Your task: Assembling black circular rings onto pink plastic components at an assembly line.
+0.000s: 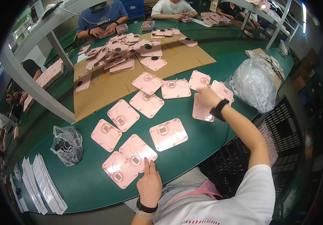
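Observation:
My left hand (149, 184) lies with its fingers stretched out, the fingertips touching the near edge of a pink plastic cover (133, 144). That cover overlaps another pink cover (112, 165) on its left. Farther right, my right hand (207, 98) is above a pink cover (202, 110), its fingers bunched; anything in them is hidden. Close by it are a pink cover (199, 79) on the far side and one (223, 90) on the right. Several more covers with round, slotted grilles are spread between my hands, among them a single cover (169, 135).
A cardboard sheet (199, 56) carries a heap of pink covers (118, 52). Clear bags hold white rings (253, 82) at right and dark rings (67, 146) at left. White strips (43, 183) lie front left. A grey post (37, 90) stands left; co-workers (101, 18) sit opposite.

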A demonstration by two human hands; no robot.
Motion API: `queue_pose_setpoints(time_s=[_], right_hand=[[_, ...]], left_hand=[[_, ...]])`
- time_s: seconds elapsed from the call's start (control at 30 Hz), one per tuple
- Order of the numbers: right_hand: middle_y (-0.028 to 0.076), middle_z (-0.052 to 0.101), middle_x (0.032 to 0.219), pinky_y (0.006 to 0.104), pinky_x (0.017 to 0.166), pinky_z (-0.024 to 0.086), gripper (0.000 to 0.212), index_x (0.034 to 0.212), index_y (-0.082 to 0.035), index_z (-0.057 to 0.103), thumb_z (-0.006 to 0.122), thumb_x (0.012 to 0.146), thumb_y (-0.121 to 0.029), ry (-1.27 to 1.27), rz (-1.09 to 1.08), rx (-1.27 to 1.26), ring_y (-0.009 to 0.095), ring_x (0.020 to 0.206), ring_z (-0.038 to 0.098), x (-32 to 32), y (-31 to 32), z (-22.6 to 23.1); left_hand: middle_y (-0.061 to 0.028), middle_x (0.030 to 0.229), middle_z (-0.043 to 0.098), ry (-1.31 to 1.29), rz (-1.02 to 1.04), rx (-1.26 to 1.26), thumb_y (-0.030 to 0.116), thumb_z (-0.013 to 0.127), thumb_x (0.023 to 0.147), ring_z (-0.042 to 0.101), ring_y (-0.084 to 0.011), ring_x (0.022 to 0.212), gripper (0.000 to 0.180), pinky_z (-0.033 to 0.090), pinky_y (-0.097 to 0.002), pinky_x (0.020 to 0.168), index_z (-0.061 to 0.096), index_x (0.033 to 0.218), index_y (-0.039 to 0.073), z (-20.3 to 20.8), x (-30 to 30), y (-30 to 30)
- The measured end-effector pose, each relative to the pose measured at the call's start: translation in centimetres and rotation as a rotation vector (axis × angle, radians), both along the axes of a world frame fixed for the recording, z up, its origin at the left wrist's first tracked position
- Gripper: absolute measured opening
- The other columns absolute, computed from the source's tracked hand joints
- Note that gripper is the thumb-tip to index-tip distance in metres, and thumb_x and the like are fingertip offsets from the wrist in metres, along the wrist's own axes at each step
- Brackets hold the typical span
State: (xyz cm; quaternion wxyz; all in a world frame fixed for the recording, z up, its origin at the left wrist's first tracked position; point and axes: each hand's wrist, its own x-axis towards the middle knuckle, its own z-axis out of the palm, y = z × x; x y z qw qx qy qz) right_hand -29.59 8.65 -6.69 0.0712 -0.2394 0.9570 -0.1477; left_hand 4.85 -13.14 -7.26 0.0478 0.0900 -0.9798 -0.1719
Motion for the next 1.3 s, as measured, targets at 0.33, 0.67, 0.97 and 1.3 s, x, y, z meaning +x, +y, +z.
queue_pose_setpoints(time_s=[0.33, 0.67, 0.97, 1.3], right_hand=[[0.025, 0.063, 0.093, 0.0498, 0.094, 0.040, 0.029, 0.104, 0.003, 0.061, 0.049, 0.083, -0.012, 0.149, 0.115, -0.272, 0.045, 0.097, 0.059, 2.6, -0.5, -1.2], [0.019, 0.066, 0.091, 0.0526, 0.098, 0.036, 0.025, 0.069, -0.003, 0.069, 0.051, 0.081, -0.017, 0.114, 0.303, 0.427, 0.043, 0.090, 0.060, 5.2, -0.5, 1.1], [0.033, 0.032, 0.139, 0.0414, 0.104, 0.037, 0.098, 0.145, -0.008, 0.021, 0.073, 0.062, -0.020, 0.050, -0.138, 0.310, 0.047, 0.123, 0.041, 0.9, 9.1, 2.0], [0.032, 0.042, 0.132, 0.0486, 0.098, 0.041, 0.109, 0.148, -0.012, 0.016, 0.073, 0.058, -0.035, -0.016, -0.319, 0.391, 0.050, 0.120, 0.044, -2.9, 8.4, 1.7]], left_hand=[[-0.0266, 0.130, 0.051, -0.043, 0.025, -0.044, 0.010, 0.054, 0.085, 0.062, -0.0291, 0.050, 0.047, 0.051, -0.0340, 0.046, 0.047, 0.131, 0.003, 1.0, 0.0, 1.0], [-0.0266, 0.128, 0.052, -0.030, 0.037, -0.015, 0.008, 0.053, 0.085, 0.062, -0.0287, 0.050, 0.047, 0.050, -0.0342, 0.044, 0.048, 0.131, 0.004, 0.8, 0.1, 1.1], [-0.0267, 0.130, 0.050, -0.029, 0.018, -0.007, 0.006, 0.054, 0.083, 0.062, -0.0278, 0.049, 0.047, 0.051, -0.0332, 0.045, 0.049, 0.130, 0.003, 0.7, 0.0, 0.8], [-0.0265, 0.130, 0.050, -0.037, 0.034, -0.020, 0.006, 0.054, 0.083, 0.062, -0.0276, 0.049, 0.047, 0.051, -0.0323, 0.045, 0.049, 0.129, 0.003, 0.7, 0.0, 1.0]])
